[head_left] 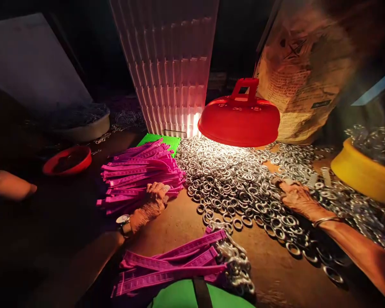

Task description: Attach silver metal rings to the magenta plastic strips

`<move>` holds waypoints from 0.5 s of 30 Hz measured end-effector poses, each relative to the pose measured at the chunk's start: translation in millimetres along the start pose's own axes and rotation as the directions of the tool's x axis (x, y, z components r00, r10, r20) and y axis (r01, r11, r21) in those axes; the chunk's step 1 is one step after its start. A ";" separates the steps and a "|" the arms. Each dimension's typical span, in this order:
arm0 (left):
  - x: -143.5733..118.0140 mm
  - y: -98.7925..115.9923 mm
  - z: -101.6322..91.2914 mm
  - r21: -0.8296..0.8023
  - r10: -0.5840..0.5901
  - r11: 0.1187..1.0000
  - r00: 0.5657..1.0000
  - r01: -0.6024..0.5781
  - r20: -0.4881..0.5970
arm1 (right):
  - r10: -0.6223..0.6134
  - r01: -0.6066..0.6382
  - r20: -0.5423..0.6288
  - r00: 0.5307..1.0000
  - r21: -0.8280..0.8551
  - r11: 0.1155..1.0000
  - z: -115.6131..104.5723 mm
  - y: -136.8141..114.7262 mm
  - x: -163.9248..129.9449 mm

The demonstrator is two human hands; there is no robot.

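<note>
My left hand (155, 195), with a watch (124, 223) on its wrist, is closed at the right side of a pile of magenta plastic straps (133, 175). Its fingers curl at the strap ends, and a strap seems to be in them. To the right, my right hand (293, 196), with a bangle (325, 220) at the wrist, rests on a heap of metal rings (237, 177). Its fingers are bent together; what they pinch is hidden. Nearest me, more magenta straps (176, 271) lie with metal chains (235, 261) at their right ends.
A red lamp shade (239, 122) hangs low over the rings. Behind stand a ribbed panel (170, 64), a green mat (176, 141) and a paper sack (301, 77). A yellow basin (362, 171) is right, a red bowl (67, 160) left. Another person's arm (11, 185) reaches in.
</note>
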State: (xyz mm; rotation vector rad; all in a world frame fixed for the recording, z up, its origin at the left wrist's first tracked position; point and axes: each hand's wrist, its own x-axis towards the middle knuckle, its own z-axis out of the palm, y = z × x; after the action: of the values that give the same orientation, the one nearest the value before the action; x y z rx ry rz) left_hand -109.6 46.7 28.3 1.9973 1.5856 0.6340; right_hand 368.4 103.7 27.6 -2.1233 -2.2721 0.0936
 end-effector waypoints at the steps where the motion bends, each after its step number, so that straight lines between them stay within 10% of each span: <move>1: 1.4 -4.1 3.5 0.015 0.022 1.000 1.000 -0.022 0.016 | 0.009 -0.009 0.025 1.000 -0.034 0.999 -0.7 0.4 1.0; 7: 10.2 -11.4 2.9 0.259 0.079 0.960 0.992 -0.101 0.095 | 0.021 -0.019 0.055 0.998 -0.045 0.999 2.3 7.7 3.0; 15: 13.5 7.1 -19.2 -0.260 -0.021 0.962 0.975 0.079 0.219 | 0.053 -0.053 -0.131 0.990 0.003 0.999 -3.6 -1.3 -8.4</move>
State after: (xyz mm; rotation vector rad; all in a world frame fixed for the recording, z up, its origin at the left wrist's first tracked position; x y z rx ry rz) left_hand -113.8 60.5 48.2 1.7560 1.3408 0.5586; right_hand 367.9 95.3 31.4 -2.1218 -2.1442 -0.0443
